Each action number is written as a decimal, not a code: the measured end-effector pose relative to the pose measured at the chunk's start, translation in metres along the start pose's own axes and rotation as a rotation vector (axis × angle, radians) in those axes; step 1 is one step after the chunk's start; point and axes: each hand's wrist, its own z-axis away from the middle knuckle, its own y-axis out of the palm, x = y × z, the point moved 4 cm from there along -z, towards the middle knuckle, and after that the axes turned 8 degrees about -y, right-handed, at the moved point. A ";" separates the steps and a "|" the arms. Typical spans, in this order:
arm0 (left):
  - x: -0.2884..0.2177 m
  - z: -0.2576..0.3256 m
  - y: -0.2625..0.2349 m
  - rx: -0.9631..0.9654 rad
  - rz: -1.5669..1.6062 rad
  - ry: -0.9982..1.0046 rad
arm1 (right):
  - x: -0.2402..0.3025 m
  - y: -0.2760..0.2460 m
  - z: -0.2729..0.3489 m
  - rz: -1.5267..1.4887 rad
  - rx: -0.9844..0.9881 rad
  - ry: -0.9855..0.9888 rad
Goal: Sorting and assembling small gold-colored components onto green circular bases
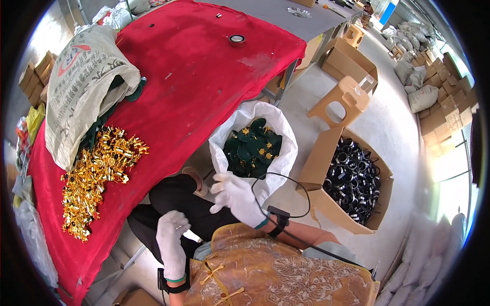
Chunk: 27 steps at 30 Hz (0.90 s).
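Note:
Both my hands wear white knitted gloves and hover over my lap, with nothing visible in either. My left hand (171, 242) is raised near the red table edge, its fingers loosely bent and apart from the thumb. Farther right, my right hand (239, 198) has its fingers spread, just in front of a white woven sack (289, 133). That sack stands open, filled with dark green round pieces (240, 153) bearing some gold parts. On the red-covered table (199, 92), a heap of shiny gold parts (97, 178) lies beside a tipped pale sack (84, 81) with green pieces at its mouth.
A cardboard box (319, 199) of black ring-shaped parts (352, 181) stands at my right. Beyond are a tan plastic stool (344, 99) and an open carton (352, 58). A tape roll (237, 39) lies on the table. A black cable (306, 199) loops by my right wrist.

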 end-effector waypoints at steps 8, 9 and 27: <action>-0.096 0.064 0.169 0.939 -0.962 0.219 | -0.061 0.095 -0.041 0.189 0.161 0.111; -0.096 0.066 0.187 0.983 -0.989 0.355 | -0.064 0.108 -0.039 0.243 0.188 0.134; -0.126 0.115 0.260 1.000 -1.012 1.008 | -0.155 0.246 0.026 0.834 1.363 -0.324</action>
